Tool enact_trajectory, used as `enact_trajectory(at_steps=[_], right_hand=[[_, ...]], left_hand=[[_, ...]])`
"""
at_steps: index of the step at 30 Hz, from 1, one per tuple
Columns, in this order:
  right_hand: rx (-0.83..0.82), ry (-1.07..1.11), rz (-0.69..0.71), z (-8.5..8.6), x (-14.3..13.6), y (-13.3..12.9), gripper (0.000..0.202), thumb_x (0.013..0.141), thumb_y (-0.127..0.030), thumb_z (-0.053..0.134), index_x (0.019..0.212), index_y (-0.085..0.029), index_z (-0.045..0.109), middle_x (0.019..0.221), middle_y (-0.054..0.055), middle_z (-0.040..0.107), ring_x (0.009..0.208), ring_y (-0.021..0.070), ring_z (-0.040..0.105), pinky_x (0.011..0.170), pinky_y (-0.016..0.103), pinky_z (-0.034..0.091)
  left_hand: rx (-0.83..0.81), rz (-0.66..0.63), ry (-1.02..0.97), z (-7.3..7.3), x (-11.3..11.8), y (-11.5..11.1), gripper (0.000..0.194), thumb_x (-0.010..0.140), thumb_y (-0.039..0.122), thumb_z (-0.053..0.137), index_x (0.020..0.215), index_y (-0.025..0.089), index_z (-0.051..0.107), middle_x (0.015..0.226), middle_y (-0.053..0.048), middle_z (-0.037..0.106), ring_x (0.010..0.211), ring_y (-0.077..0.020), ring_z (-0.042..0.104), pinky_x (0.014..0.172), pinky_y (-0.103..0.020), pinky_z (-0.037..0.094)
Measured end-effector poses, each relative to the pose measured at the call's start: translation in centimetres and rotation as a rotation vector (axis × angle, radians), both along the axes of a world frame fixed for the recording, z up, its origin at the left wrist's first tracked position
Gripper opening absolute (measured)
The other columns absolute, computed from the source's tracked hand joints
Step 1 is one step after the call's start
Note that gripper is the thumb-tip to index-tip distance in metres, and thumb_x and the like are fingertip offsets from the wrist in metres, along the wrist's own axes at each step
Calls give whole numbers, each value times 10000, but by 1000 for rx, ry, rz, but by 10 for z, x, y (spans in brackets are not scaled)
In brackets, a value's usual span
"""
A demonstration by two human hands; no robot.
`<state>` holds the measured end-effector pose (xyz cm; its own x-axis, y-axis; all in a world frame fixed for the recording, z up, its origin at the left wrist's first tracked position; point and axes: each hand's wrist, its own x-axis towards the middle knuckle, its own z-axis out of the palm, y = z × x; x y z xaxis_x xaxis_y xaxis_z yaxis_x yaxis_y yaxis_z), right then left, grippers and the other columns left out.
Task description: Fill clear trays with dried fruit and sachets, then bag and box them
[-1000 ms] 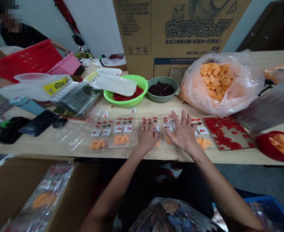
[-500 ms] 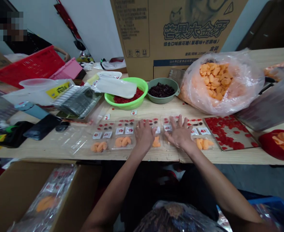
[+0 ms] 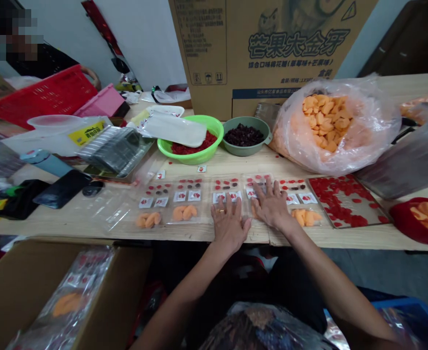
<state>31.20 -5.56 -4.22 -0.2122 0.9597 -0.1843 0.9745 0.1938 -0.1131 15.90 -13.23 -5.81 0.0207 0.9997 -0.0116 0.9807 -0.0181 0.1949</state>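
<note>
Fingers of the left hand (image 3: 229, 227) lie a little apart, stretched over a clear pack (image 3: 213, 189) on the wooden tabletop (image 3: 195, 232). Their tips come up to two sachets (image 3: 216, 196) in its middle, with red pieces (image 3: 231, 182) and dark ones just beyond; the palm hides the near end. A ring (image 3: 220, 211) shows on one finger. The fingers of the right hand (image 3: 273, 209) are spread wider and cover most of the next pack. From where I stand, I cannot tell how firmly either hand presses.

Just right of the right fingers, beside the wrist, lies another pack with orange pieces (image 3: 306, 217) at its near end; past it come a flat tray of red discs (image 3: 330, 204), then a red bowl (image 3: 403, 226) holding more orange pieces. Left of the left fingers are two more packs, filled in the same bands, then loose clear plastic (image 3: 110, 209) and a phone (image 3: 62, 188).

Beyond the fingers, well apart, stand a green bowl (image 3: 199, 156) of red pieces, a white tray (image 3: 177, 131) over it, a grey bowl (image 3: 245, 150) of dark pieces, and, farther right, a bag (image 3: 376, 131) of orange pieces. A carton (image 3: 243, 58) rises behind. Down left of the fingers, below the tabletop, a box (image 3: 20, 272) holds filled packs.
</note>
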Motion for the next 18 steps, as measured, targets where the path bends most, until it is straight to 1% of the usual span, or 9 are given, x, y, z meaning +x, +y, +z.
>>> enact_trajectory(at_steps=[2, 4, 7, 8, 10, 12, 14, 16, 18], right_hand=[[7, 26, 13, -4, -5, -2, 639, 1043, -510, 321, 1652, -329, 256, 1730, 122, 56, 1554, 470, 86, 1161, 684, 213], [18, 46, 17, -7, -11, -5, 640, 1041, -516, 332, 1652, -342, 250, 1731, 121, 52, 1556, 469, 73, 1162, 701, 191], [1, 80, 5, -5, -16, -9, 647, 1041, -508, 340, 1655, -329, 239, 1727, 139, 56, 1558, 463, 77, 1147, 708, 218], [-21, 90, 7, -3, -16, -10, 647, 1043, -499, 338, 1657, -324, 234, 1726, 146, 59, 1560, 458, 81, 1143, 706, 231], [-77, 99, 23, 4, -12, -11, 645, 1046, -482, 341, 1660, -319, 227, 1725, 151, 59, 1565, 444, 76, 1143, 699, 247], [-135, 98, 50, 10, -6, -12, 660, 1042, -487, 361, 1662, -313, 218, 1726, 150, 35, 1571, 432, 48, 1157, 686, 243], [-172, 86, 75, 15, 1, -14, 692, 1035, -499, 389, 1668, -303, 190, 1726, 151, 0, 1574, 421, 16, 1176, 668, 231], [-176, 75, 102, 15, 6, -16, 722, 1029, -527, 408, 1671, -301, 168, 1724, 157, -17, 1573, 423, 10, 1186, 656, 223], [-149, 71, 150, 11, 9, -19, 734, 1025, -572, 410, 1669, -311, 176, 1723, 159, -11, 1568, 439, 15, 1185, 657, 216]], left_hand=[[18, -6, 43, -3, -8, 1, 659, 1007, 511, 427, 1605, 249, 335, 1704, -153, 208, 1565, -437, 167, 1214, -693, 206], [21, -32, 75, -2, -21, 3, 640, 1016, 493, 425, 1602, 249, 340, 1702, -155, 213, 1563, -424, 187, 1216, -664, 232], [24, -170, 102, 6, -43, 7, 688, 981, 513, 527, 1584, 222, 370, 1692, -171, 239, 1549, -411, 235, 1201, -602, 301], [26, -223, 110, 9, -49, 8, 683, 968, 492, 565, 1570, 219, 393, 1675, -172, 285, 1533, -401, 278, 1186, -579, 329], [38, -304, 129, 13, -60, 11, 611, 964, 406, 595, 1529, 224, 448, 1591, -168, 431, 1459, -377, 402, 1141, -544, 381], [55, -360, 147, 14, -66, 15, 533, 977, 329, 573, 1492, 225, 487, 1454, -156, 563, 1333, -349, 523, 1088, -519, 414], [60, -404, 158, 12, -70, 17, 484, 994, 295, 535, 1470, 216, 506, 1342, -145, 626, 1224, -325, 583, 1047, -499, 428], [61, -428, 155, 9, -72, 17, 451, 1003, 298, 522, 1445, 210, 527, 1329, -145, 629, 1196, -316, 590, 1034, -490, 427], [87, -429, 132, 4, -73, 13, 448, 1002, 333, 533, 1433, 213, 539, 1426, -158, 573, 1270, -330, 549, 1055, -503, 411]])
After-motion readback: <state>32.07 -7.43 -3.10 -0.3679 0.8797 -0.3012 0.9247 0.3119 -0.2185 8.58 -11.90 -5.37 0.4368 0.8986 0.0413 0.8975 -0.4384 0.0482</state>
